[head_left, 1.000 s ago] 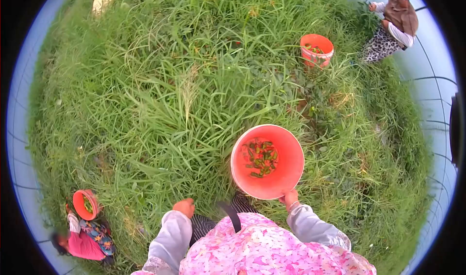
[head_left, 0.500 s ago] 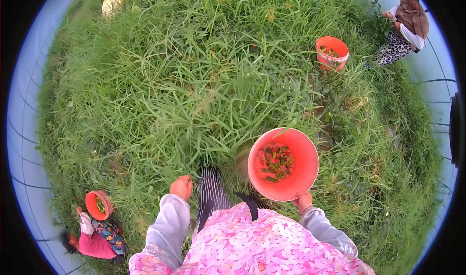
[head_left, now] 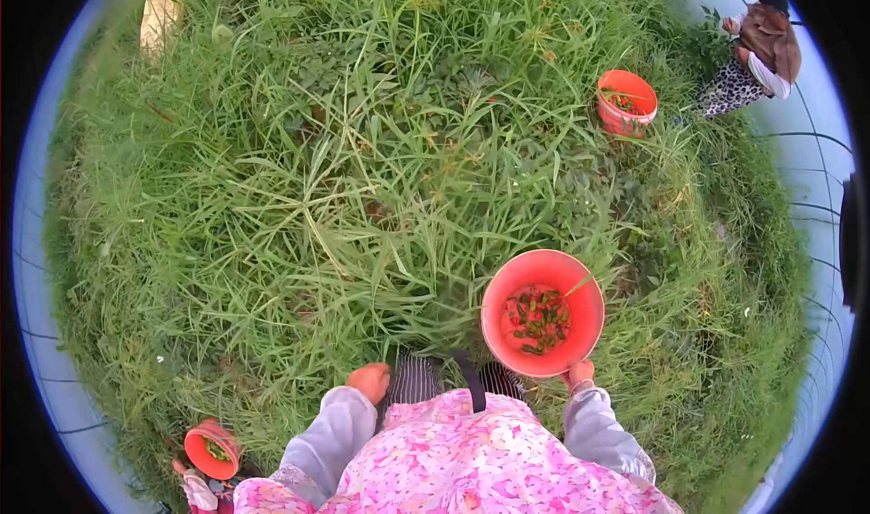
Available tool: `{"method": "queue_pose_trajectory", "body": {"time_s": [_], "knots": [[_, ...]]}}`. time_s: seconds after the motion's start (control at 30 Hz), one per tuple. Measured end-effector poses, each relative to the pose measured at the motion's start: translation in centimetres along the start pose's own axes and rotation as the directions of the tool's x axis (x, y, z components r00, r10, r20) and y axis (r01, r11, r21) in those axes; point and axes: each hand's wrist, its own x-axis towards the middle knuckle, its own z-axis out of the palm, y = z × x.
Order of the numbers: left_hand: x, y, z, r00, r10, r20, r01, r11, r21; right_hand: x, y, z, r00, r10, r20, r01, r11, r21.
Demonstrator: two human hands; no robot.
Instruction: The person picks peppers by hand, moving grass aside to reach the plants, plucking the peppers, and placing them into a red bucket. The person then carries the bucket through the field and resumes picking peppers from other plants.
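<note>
My right hand (head_left: 578, 372) grips the near rim of an orange bucket (head_left: 507, 295) that holds red and green chili peppers (head_left: 536, 319) at its bottom. The bucket hangs over tall grass in front of me. My left hand (head_left: 370, 381) is closed into a loose fist at my side, empty, just above the grass. I wear a pink floral top with grey sleeves and striped trousers.
Tall thick grass (head_left: 362, 179) covers the ground all around. A second orange bucket (head_left: 626, 102) stands at the far right beside a crouching person (head_left: 757, 52). Another person with a third orange bucket (head_left: 211, 450) is at the lower left. A pale post (head_left: 161, 15) stands far left.
I have stepped forward and turned: the bucket in my right hand shifted right and lower in view, and the person at the lower left slid toward the frame's edge.
</note>
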Motion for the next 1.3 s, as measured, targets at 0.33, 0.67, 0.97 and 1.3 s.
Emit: {"method": "queue_pose_trajectory", "body": {"time_s": [0.33, 0.67, 0.97, 1.3], "knots": [[3.1, -2.5, -3.3, 0.989, 0.089, 0.114, -0.109, 0.978, 0.176, -4.6, -3.8, 2.6, 0.990, 0.113, -0.090, -0.092, 0.974, 0.209], [9.6, 5.4, -6.5, 0.973, 0.123, 0.195, -0.182, 0.928, 0.324, -2.8, 1.1, 4.3, 0.993, 0.114, -0.020, -0.111, 0.986, 0.123], [7.6, 7.4, -10.5, 0.985, 0.170, 0.013, -0.170, 0.964, 0.206, -4.2, -1.1, 4.2, 0.997, 0.069, 0.024, -0.073, 0.970, 0.232], [7.5, 6.5, -19.5, 0.920, 0.239, -0.310, -0.153, 0.949, 0.277, -3.8, -1.2, 6.5, 0.998, 0.010, 0.061, -0.021, 0.983, 0.184]]}}
